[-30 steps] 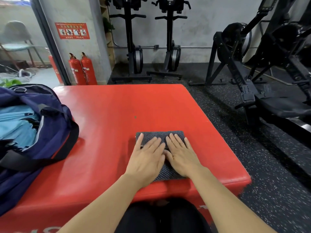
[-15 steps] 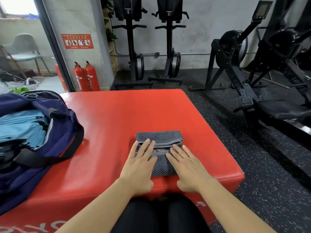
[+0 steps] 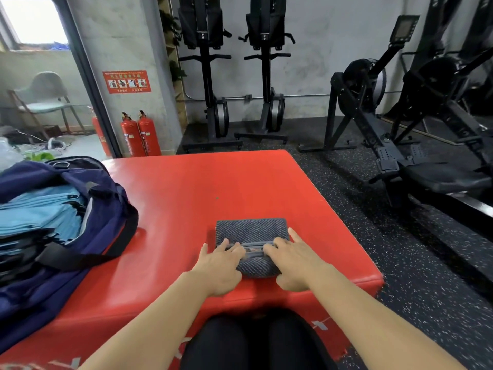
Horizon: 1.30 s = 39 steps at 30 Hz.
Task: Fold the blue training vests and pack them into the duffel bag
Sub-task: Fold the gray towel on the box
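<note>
Folded vest (image 3: 252,231) lies on the red tabletop (image 3: 186,196) at my 12, close to the near edge. Both hands rest palm-down on its near half: left hand (image 3: 221,265) at its 7 o'clock corner, right hand (image 3: 293,263) at 5. Fingers are mostly straight and pressing. They wrap round nothing, as far as the blur allows.

The bundle is near-square, grey-blue, ribbed, with a banded hem running 9-to-3 under the fingertips.

Duffel bag (image 3: 106,209) stands open at 9 to 10 o'clock, apart from the bundle, with lighter blue vests (image 3: 40,212) inside.

Judgement: the left hand is nearer the bag, so the carry goes leftward.
</note>
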Tool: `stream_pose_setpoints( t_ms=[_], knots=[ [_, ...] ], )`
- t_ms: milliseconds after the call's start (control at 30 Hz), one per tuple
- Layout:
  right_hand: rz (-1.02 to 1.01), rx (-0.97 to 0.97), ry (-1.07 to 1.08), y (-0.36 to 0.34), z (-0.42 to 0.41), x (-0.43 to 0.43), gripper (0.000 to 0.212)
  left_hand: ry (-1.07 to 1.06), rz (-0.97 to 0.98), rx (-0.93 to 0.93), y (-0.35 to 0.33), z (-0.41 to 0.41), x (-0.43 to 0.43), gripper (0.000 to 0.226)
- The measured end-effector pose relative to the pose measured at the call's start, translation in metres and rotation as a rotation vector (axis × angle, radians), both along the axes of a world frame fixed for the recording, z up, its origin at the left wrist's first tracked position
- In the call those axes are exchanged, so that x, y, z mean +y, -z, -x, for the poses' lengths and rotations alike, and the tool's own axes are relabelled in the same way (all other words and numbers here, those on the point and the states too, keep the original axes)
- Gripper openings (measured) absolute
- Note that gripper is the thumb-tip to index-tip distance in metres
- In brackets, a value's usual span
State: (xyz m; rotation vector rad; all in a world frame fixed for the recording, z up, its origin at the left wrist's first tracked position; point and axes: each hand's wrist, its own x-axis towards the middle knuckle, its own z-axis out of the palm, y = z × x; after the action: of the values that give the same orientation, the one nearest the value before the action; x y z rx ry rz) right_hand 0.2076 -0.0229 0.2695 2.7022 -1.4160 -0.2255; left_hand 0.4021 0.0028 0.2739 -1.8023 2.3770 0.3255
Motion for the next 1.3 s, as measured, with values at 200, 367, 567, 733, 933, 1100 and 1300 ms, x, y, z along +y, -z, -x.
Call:
stream_pose_setpoints(
  t_ms=[200, 367, 567, 733, 933, 1100, 1300],
  knots=[
    [-0.201, -0.273, 0.084, 0.003, 0.021, 0.019, 0.033, -0.022, -0.072, 0.253, -0.004, -0.014, 0.010, 0.028],
    [-0.314, -0.612, 0.260, 0.006, 0.035, 0.028, 0.014, -0.044, 0.026, 0.483, 0.003, -0.032, 0.023, 0.021],
    [-0.387, -0.854, 0.379, 0.004, 0.033, 0.022, 0.007, -0.160, 0.126, 0.728, 0.021, -0.041, 0.023, 0.016],
    [-0.383, -0.986, 0.470, -0.002, 0.033, 0.006, 0.017, -0.363, 0.233, 0.703, 0.019, -0.032, -0.011, 0.034],
    [-0.182, -0.768, 0.584, -0.003, 0.016, -0.024, 0.035, -0.533, 0.129, 0.644, 0.024, -0.029, -0.036, 0.038],
    [-0.007, -0.590, 0.662, 0.002, -0.002, -0.037, 0.042, -0.638, 0.097, 0.556, 0.028, -0.029, -0.049, 0.045],
    [0.030, -0.484, 0.717, 0.008, -0.013, -0.051, 0.044, -0.694, 0.054, 0.448, 0.026, -0.025, -0.066, 0.044]
  ],
)
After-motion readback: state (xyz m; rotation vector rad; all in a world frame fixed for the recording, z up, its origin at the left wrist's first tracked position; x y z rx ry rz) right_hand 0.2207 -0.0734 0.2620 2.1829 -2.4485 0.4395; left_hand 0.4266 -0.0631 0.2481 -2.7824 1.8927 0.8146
